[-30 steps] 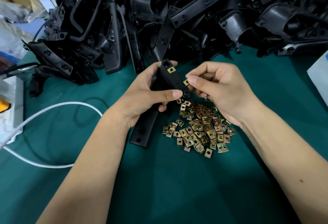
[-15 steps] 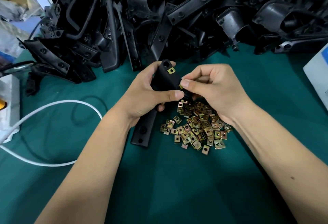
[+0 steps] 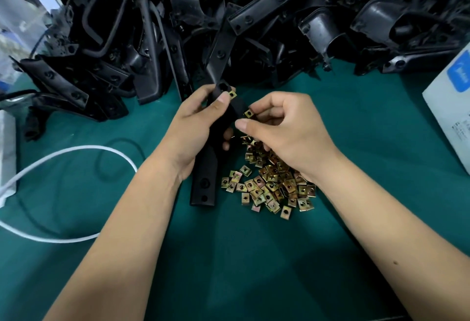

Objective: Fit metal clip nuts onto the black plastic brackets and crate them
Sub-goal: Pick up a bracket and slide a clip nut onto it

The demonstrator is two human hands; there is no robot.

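1. Head view: a person at a green-covered bench (image 3: 254,257) holds a long black bracket (image 3: 223,117) in the left hand (image 3: 193,130), fingers and thumb curled round its upper half, thumb pressing near the top end.
2. The bracket's long axis runs away from the person, its near end with two holes low over the cloth, just left of a heap of loose clips (image 3: 272,183), its far end raised toward the pile of black parts (image 3: 254,15).
3. The right hand (image 3: 287,130) pinches one clip nut (image 3: 248,113) between thumb and fingertips, right against the bracket's right edge, about midway up; whether it is already seated on the edge cannot be told.
4. Another clip (image 3: 232,94) already sits on the bracket's far end beside a round hole.
5. The coming push, as judged here, runs from right to left, across the bracket's length; the right hand is the nearer one and the left serves as the brace.
6. The clips are small, square, folded metal with a yellowish sheen and a centre hole; the bracket is matt, smooth moulded plastic, flat and strap-like.
7. A white cable (image 3: 76,152) loops at left; a pale box (image 3: 450,107) stands at right. No crate is in sight.
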